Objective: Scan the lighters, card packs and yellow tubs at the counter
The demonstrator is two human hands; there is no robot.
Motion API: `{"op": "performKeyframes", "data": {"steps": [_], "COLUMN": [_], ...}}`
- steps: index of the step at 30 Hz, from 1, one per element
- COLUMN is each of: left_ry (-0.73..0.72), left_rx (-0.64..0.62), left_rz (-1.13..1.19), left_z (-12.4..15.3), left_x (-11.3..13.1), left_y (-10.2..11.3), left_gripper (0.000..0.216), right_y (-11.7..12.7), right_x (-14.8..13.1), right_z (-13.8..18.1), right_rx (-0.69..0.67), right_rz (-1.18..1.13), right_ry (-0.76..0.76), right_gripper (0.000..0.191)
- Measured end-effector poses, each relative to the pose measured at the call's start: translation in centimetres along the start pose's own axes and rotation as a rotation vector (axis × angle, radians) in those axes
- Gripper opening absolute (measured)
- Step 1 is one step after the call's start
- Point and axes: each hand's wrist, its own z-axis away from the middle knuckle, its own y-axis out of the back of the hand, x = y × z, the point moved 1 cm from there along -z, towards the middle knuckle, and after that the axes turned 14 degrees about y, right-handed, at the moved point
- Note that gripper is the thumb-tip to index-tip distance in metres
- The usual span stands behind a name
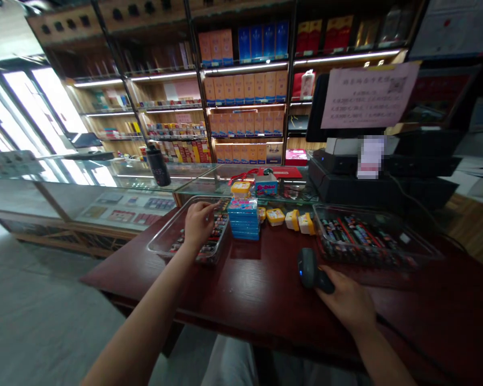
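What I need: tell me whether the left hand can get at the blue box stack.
Probably yes: the left hand is over the left clear tray, close beside the blue box stack, with only the tray's rim seemingly between them.

Dark red table (261, 300) — on it two clear trays (170, 225), stacked blue boxes (244, 223), yellow-and-white tubs (276, 216).

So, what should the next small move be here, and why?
Perhaps lift a small item from the left clear bin toward the scanner: the left hand is over that bin, and the right hand holds the scanner. Whether the left grips anything is too small to tell.
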Motion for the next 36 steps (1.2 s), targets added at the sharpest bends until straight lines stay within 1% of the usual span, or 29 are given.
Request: {"op": "performKeyframes", "data": {"steps": [2,4,6,9,11,13,17,21,24,26,28,30,33,36], "left_ry": [-0.031,-0.091,-0.171,-0.291,-0.370,-0.449,-0.602,-0.784,-0.877,-0.909,-0.942,-0.984,-1.048,-1.070], "left_rx": [0.038,0.015,-0.075,-0.275,-0.381,-0.453,-0.554,-0.681,-0.773,-0.828,-0.863,-0.869,-0.846,-0.773], "left_rz": [0.051,0.109,0.171,0.234,0.237,0.228,0.211,0.205,0.154,0.111,0.084,0.062,0.021,-0.025], "left_z": [-0.1,0.0,0.3,1.0,1.4,1.5,1.2,0.8,0.9,1.1,1.3,1.4,1.5,1.6], "left_x": [2.6,5.6,8.7,13.4,16.5,19.6,25.6,30.4,32.6,33.4,33.9,34.1,34.1,33.8], "left_y": [-0.2,-1.1,-2.5,-5.4,-7.3,-9.2,-12.5,-15.9,-18.5,-19.9,-20.8,-21.1,-20.9,-20.4], "left_gripper": [0.030,0.029,0.029,0.031,0.032,0.033,0.030,0.026,0.029,0.033,0.034,0.030,0.021,0.020], "right_y": [0.2,0.4,0.4,0.3,0.2,0.2,0.4,0.6,0.9,1.2,1.6,1.9,2.2,2.1], "right_x": [0.0,0.0,-0.1,-0.1,-0.1,-0.1,0.0,0.1,0.0,0.0,-0.1,-0.2,-0.3,-0.2], "right_z": [-0.1,-0.3,-0.4,-0.5,-0.6,-0.7,-1.1,-1.4,-1.5,-1.5,-1.5,-1.5,-1.5,-1.5], "right_rx": [-0.010,-0.010,-0.014,-0.018,-0.019,-0.022,-0.041,-0.055,-0.068,-0.076,-0.077,-0.075,-0.072,-0.081], "right_rz": [-0.024,-0.031,-0.024,-0.026,-0.043,-0.049,-0.057,-0.080,-0.053,-0.036,-0.041,-0.051,-0.053,-0.041], "right_ry": [0.021,0.028,0.022,-0.002,-0.011,-0.017,-0.037,-0.023,-0.021,-0.029,-0.033,-0.033,-0.029,-0.033], "right_gripper": [0.035,0.035,0.036,0.037,0.038,0.038,0.039,0.039,0.040,0.040,0.040,0.038,0.037,0.038]}}
